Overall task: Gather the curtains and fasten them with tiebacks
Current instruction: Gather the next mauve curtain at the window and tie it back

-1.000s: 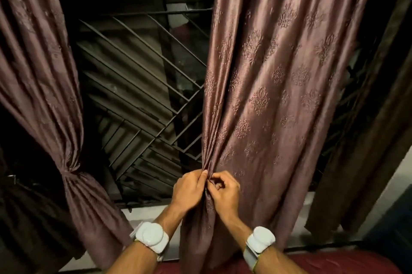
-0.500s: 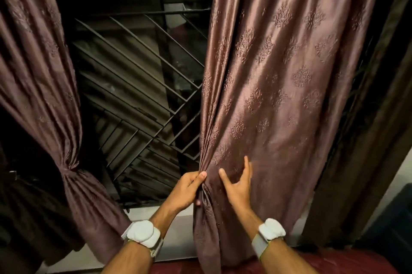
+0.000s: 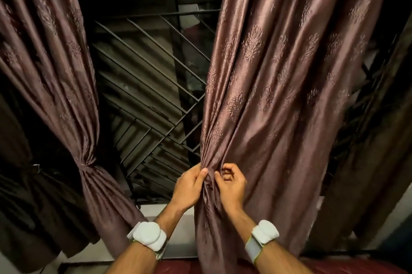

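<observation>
A mauve patterned right curtain [image 3: 278, 95] hangs loose before the window. My left hand [image 3: 189, 184] pinches its inner edge into folds at waist height. My right hand [image 3: 230, 184] sits just beside it on the cloth, fingers curled and gripping a pleat. The matching left curtain [image 3: 55, 73] is cinched at a narrow waist by a tieback [image 3: 85, 165] and flares out below it. No loose tieback shows near my hands.
A dark window grille [image 3: 151, 95] with diagonal bars fills the gap between the curtains. A white sill [image 3: 178, 224] runs below it. A darker brown curtain [image 3: 367, 162] hangs at the far right. A red surface [image 3: 178, 268] lies at the bottom edge.
My right hand, spread open on the cloth half a second ago, has closed on a fold next to my left hand. More of the right curtain's edge is bunched.
</observation>
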{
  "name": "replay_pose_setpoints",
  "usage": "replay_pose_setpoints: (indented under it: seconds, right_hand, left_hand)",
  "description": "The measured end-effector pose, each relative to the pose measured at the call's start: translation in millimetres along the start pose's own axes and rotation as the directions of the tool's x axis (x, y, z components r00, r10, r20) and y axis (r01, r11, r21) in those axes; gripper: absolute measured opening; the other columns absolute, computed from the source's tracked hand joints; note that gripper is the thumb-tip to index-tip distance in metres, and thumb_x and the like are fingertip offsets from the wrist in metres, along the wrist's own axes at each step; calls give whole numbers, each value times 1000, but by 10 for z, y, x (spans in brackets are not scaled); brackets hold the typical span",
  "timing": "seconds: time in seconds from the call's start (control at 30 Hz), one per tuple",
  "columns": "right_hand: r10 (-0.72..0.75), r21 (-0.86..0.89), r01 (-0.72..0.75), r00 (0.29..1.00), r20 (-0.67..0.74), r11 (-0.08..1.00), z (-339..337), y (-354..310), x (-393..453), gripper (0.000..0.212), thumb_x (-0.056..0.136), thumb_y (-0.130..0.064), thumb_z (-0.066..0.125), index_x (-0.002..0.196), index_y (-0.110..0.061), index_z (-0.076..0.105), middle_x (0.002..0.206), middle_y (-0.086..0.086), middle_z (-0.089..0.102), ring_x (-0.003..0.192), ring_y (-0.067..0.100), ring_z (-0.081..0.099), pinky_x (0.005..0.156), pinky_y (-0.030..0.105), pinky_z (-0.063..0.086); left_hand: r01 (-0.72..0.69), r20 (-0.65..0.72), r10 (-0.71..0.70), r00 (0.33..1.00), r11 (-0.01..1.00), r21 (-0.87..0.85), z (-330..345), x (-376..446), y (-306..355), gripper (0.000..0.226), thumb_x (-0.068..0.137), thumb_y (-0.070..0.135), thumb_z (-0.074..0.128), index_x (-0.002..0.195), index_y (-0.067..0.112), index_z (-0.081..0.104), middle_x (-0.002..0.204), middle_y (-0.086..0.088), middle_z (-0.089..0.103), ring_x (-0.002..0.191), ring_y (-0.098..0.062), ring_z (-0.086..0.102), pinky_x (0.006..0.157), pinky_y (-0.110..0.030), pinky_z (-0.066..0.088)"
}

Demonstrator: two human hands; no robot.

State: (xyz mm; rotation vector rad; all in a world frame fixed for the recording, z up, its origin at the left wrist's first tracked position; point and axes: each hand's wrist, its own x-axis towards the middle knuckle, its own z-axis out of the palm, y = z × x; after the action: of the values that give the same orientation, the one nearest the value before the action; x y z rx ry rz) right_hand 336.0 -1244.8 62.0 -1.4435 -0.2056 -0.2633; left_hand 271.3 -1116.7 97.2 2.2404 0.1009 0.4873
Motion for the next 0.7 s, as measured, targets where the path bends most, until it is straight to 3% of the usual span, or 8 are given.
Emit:
replay_pose_setpoints:
  seconds: [0.17,0.27,0.4,0.57,0.7]
  right_hand:
    - [-105,-96,101,994,-40,990,-140,55,-86,37,80,-1,82,75,-33,66,69,-6,66,57,3,55,58,23,51]
    - [-116,-109,112,993,-36,988,-254,81,-83,35,80,-1,83,78,-33,69,73,-6,68,59,3,58,58,28,53]
    - [-174,-141,173,985,3,975,-298,29,-114,37,82,-3,81,83,-38,70,81,-9,68,64,6,62,60,24,54]
    - [-254,-178,258,966,43,950,-313,19,-171,31,83,-3,78,92,-33,73,87,-14,67,72,10,67,65,22,55]
    - [-293,-248,306,952,91,919,-356,105,-184,26,85,-4,75,103,-22,76,93,-18,65,83,7,68,75,20,54]
  left_hand:
    - [20,-53,-16,998,997,69,136,0,61,32,110,37,45,122,22,70,115,3,77,107,-20,71,82,-33,52]
    - [75,-58,-69,996,990,123,173,2,94,33,110,40,44,88,22,61,97,-6,75,96,-31,69,70,-33,41]
    - [131,-39,-125,991,969,209,210,68,129,42,109,47,41,74,27,52,87,-5,73,89,-33,68,67,-36,41]
    - [159,118,-143,983,978,-137,281,94,120,45,105,46,42,65,38,61,58,14,60,59,-10,53,63,-35,39]
    - [189,154,-162,975,964,-184,329,97,171,40,100,52,42,69,41,66,62,14,63,62,-9,55,67,-38,44]
